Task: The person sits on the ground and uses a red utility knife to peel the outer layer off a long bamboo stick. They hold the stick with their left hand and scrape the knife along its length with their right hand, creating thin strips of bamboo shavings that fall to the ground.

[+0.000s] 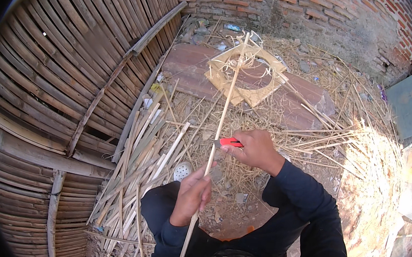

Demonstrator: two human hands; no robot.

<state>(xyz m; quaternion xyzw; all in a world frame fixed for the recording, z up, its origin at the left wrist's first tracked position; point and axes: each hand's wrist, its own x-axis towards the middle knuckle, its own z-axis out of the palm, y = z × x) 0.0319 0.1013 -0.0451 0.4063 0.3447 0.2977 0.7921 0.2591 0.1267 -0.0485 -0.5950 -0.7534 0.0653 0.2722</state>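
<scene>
Gripping bamboo strip (219,125); red knife (229,142) blade hidden.

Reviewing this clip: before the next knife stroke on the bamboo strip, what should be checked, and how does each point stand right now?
1. Left hand grips the bamboo strip: ok.
2. Right hand holds the red knife against the strip: ok.
3. Left fingers below the knife, apart from it: ok, though close.
4. Blade edge direction: cannot tell, too small.
5. Strip's far end free: not ok, it lies across the square woven frame.
6. Pile of cut strips lies clear of both hands: ok.
</scene>
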